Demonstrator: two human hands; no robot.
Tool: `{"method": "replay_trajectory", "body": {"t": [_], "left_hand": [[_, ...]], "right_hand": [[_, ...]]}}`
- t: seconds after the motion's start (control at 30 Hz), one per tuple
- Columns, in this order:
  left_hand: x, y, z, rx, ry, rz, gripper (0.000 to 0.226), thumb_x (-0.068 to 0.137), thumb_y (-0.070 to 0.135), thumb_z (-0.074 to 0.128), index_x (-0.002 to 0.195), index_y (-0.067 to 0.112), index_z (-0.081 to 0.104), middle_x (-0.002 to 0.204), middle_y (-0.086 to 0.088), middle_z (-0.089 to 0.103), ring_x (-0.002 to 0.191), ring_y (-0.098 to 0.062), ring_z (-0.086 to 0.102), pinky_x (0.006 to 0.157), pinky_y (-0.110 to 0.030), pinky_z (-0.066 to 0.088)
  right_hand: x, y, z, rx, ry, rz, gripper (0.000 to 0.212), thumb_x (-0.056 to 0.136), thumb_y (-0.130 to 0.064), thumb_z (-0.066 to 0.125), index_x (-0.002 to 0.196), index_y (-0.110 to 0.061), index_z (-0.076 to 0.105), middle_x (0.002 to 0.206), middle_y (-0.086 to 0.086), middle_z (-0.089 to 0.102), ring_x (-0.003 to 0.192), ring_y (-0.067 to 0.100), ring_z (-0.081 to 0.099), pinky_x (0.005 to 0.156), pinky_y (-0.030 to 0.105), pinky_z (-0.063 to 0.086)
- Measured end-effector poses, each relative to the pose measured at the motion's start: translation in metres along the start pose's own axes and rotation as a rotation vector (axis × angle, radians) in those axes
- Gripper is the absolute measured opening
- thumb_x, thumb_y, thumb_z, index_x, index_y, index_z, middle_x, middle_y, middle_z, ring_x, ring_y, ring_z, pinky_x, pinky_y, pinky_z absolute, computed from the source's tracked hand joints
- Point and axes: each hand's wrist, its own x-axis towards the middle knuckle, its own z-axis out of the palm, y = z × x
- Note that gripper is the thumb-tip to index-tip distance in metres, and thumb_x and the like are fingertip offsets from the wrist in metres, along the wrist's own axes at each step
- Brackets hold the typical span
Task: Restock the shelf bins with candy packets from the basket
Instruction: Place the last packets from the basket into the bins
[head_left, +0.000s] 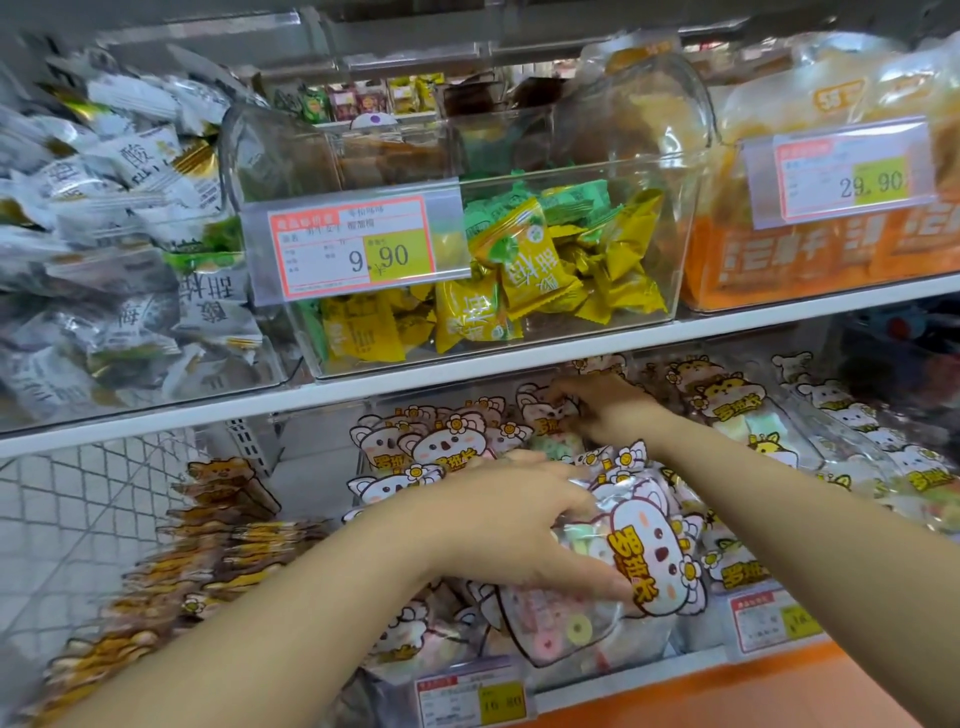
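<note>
Two hands work in the lower shelf's middle bin (395, 691). The left hand (493, 525) grips one ring-candy packet (613, 577) at its front edge. The right hand (602, 405) touches back packets (540, 413), grip unclear.

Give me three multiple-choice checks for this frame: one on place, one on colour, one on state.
1. Where does the right hand reach? A) upper bin B) back of the lower bin C) floor
2. Packets in the 9.90 bin are: A) red B) yellow and green C) blue
3. The left hand: A) hangs idle B) presses a tag C) grips a bear packet
Key: B, it is stretched far in, past the left hand; B, seen through the clear wall; C, fingers and thumb curl round it.
</note>
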Motion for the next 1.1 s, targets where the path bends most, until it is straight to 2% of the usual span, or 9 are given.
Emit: {"method": "replay_trajectory", "body": {"t": [0.13,0.3,0.43,0.6,0.73,0.83,0.9,1.0,1.1], "left_hand": [[-0.001,0.001,0.0,-0.018,-0.007,0.003,0.067,0.081,0.08,0.053,0.121,0.028,0.062,0.148,0.002,0.044,0.139,-0.021,0.031,0.114,-0.048,0.033],[0.001,-0.009,0.003,-0.154,0.059,0.004,0.075,0.075,0.087,0.05,0.102,0.019,0.063,0.148,-0.001,0.046,0.136,-0.016,0.039,0.111,-0.046,0.037],[0.002,-0.013,0.0,-0.392,0.13,0.028,0.097,0.064,0.097,0.05,0.112,0.015,0.066,0.141,-0.01,0.054,0.125,-0.027,0.055,0.106,-0.057,0.042],[-0.003,-0.002,-0.004,-0.609,0.262,0.003,0.088,0.067,0.087,0.063,0.118,0.016,0.066,0.125,-0.008,0.066,0.114,-0.026,0.064,0.103,-0.056,0.046],[-0.002,0.009,-0.003,-0.572,0.305,-0.002,0.089,0.068,0.089,0.059,0.115,0.013,0.065,0.123,-0.011,0.065,0.11,-0.026,0.065,0.099,-0.056,0.048],[-0.003,0.015,-0.006,-0.566,0.368,-0.029,0.086,0.074,0.089,0.05,0.101,0.009,0.064,0.112,-0.012,0.064,0.097,-0.022,0.065,0.087,-0.048,0.051],[-0.007,0.014,-0.012,-0.535,0.472,-0.09,0.053,0.086,0.076,0.048,0.099,0.028,0.064,0.106,0.005,0.068,0.098,-0.01,0.064,0.085,-0.037,0.049],[-0.013,0.004,-0.019,-0.239,0.592,-0.25,0.031,0.098,0.059,0.046,0.121,0.042,0.057,0.114,0.019,0.065,0.096,-0.003,0.06,0.085,-0.031,0.051],[0.0,0.0,-0.014,0.05,0.378,-0.329,0.059,0.097,0.067,0.035,0.15,0.039,0.036,0.15,0.009,0.049,0.133,-0.017,0.049,0.108,-0.044,0.042]], "right_hand": [[-0.022,-0.001,-0.007,0.182,0.133,-0.032,0.066,0.087,-0.025,0.076,0.146,-0.021,0.045,0.145,0.002,0.052,0.13,0.02,0.051,0.101,0.024,0.04],[-0.087,0.002,-0.023,0.369,0.371,0.052,0.042,0.093,-0.029,0.068,0.134,-0.024,0.057,0.12,-0.01,0.066,0.108,0.006,0.063,0.092,0.026,0.051],[-0.155,-0.015,-0.031,0.524,0.586,0.124,0.008,0.092,-0.035,0.066,0.091,-0.028,0.07,0.077,-0.011,0.068,0.073,0.009,0.063,0.069,0.032,0.052],[-0.197,-0.057,-0.044,0.742,0.33,0.165,0.051,0.066,-0.071,0.076,0.083,-0.024,0.067,0.068,-0.001,0.062,0.065,0.018,0.061,0.062,0.026,0.051],[-0.194,-0.075,-0.04,0.908,0.117,0.174,0.019,0.081,-0.026,0.081,0.091,-0.014,0.07,0.062,-0.011,0.064,0.056,0.002,0.057,0.054,0.012,0.042],[-0.191,-0.067,-0.037,1.064,0.085,0.246,0.035,0.07,-0.026,0.086,0.095,-0.008,0.069,0.073,0.005,0.069,0.06,0.014,0.059,0.057,0.025,0.045],[-0.19,-0.048,-0.043,1.271,0.164,0.329,0.043,0.068,-0.022,0.083,0.099,-0.001,0.062,0.072,0.009,0.067,0.054,0.015,0.053,0.049,0.022,0.041],[-0.191,-0.009,-0.053,1.472,0.362,0.449,0.034,0.073,-0.015,0.075,0.098,0.001,0.058,0.069,0.005,0.06,0.046,0.01,0.044,0.036,0.016,0.03],[-0.183,0.018,-0.044,1.5,0.425,0.547,0.044,0.077,-0.018,0.076,0.111,0.004,0.058,0.072,0.006,0.056,0.048,0.01,0.044,0.036,0.018,0.03]]}}
